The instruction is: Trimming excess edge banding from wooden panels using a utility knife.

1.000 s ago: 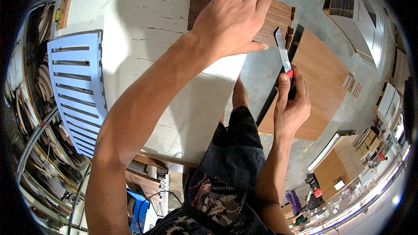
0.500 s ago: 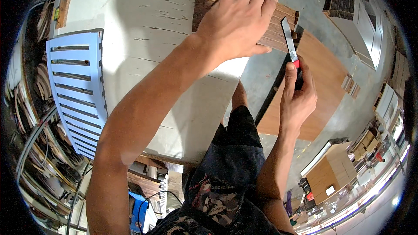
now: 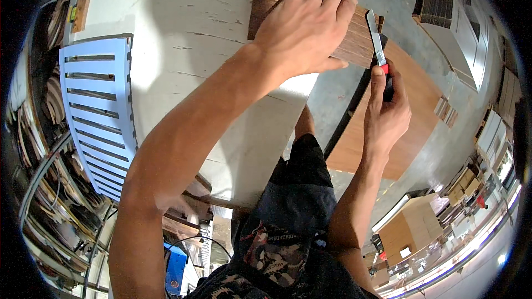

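Note:
A dark brown wood-grain board (image 3: 354, 44) lies at the far right edge of the white worktop, its right end reaching past that edge. My left hand (image 3: 310, 27) is laid across it, fingers curled over the far side and thumb along the near side. In my right hand (image 3: 389, 99) is a utility knife (image 3: 377, 40) with a red and black handle, its long blade pointing away from me. The blade lies over or beside the board's right end; whether it touches cannot be made out.
The worn white worktop (image 3: 194, 77) has cracks in its surface. A light blue slatted panel (image 3: 94, 97) rests at its left edge. Beyond the right edge, a large brown sheet (image 3: 410, 111) lies lower down. Stacked panels (image 3: 451, 22) stand at far right, and a cardboard box (image 3: 413, 230) below them.
My right hand and the knife have moved a little to the right and away from me. The board and my left hand have shifted slightly to the right.

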The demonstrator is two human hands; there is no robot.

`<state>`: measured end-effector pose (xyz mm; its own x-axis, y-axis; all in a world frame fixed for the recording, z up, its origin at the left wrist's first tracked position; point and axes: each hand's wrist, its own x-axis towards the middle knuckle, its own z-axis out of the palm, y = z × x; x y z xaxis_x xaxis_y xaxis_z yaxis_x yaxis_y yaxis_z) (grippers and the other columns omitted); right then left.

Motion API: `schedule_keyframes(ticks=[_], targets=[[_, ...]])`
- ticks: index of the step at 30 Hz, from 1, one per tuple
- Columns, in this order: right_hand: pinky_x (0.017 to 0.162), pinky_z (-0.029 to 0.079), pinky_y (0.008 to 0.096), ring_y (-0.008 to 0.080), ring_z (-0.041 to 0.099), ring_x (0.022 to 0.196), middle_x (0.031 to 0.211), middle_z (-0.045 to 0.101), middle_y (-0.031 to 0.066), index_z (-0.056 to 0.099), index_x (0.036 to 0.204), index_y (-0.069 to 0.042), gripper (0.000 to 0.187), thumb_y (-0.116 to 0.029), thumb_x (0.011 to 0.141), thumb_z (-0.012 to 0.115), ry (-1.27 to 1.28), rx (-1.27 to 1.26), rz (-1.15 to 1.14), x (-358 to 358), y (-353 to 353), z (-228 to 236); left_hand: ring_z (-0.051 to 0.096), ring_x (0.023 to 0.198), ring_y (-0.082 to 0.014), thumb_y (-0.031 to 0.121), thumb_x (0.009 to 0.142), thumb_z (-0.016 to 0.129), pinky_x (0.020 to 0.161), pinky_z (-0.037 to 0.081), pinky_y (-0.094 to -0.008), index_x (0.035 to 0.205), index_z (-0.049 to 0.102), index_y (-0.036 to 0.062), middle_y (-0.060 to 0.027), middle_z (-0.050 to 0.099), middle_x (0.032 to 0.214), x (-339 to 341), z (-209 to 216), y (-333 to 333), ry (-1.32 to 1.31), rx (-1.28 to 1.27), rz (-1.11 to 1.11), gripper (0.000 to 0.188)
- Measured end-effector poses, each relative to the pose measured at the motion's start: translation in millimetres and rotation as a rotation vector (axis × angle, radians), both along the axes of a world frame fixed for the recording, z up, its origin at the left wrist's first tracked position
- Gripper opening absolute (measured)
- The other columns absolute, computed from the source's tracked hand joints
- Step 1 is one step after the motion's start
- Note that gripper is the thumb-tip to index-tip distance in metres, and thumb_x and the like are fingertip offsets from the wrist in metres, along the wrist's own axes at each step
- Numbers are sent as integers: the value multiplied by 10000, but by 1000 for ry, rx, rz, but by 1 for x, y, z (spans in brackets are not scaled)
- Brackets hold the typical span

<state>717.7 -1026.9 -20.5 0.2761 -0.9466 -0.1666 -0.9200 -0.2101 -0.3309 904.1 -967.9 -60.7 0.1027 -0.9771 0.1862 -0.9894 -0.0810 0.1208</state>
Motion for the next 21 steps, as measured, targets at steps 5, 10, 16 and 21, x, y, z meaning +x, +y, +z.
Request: schedule_keyframes(ticks=[5, 10, 16, 21], targets=[[696, 538, 361, 257, 709, 787, 942, 737, 128, 719, 1182, -136, 390, -445, 964, 624, 11, -16, 1, 1, -1, 0, 544, 1020, -211, 584, 672, 820, 901, 407, -348, 1250, 580, -44, -93, 610, 1066, -2, 0, 0, 5, -9, 4, 886], [649, 522, 365, 268, 686, 681, 821, 729, 118, 728, 1170, -139, 397, -460, 961, 623, 6, 0, -16, 7, -8, -1, 547, 1016, -216, 590, 670, 818, 900, 411, -350, 1245, 581, -43, -97, 610, 1055, -3, 1, 2, 18, -16, -1, 887], [626, 505, 378, 277, 635, 617, 755, 694, 128, 729, 1162, -123, 445, -498, 945, 628, -14, -146, 60, 9, -32, -11, 549, 1012, -225, 599, 656, 823, 914, 415, -353, 1222, 589, -39, -102, 613, 1041, -5, 0, 3, -8, -47, 6, 884], [628, 451, 291, 137, 528, 644, 701, 588, 13, 712, 1111, -39, 473, -478, 944, 651, -465, -20, -44, -1, -91, -30, 524, 1082, -269, 524, 641, 853, 967, 408, -393, 1275, 522, -19, -117, 561, 1129, -4, -3, 2, 117, 34, -29, 898]])
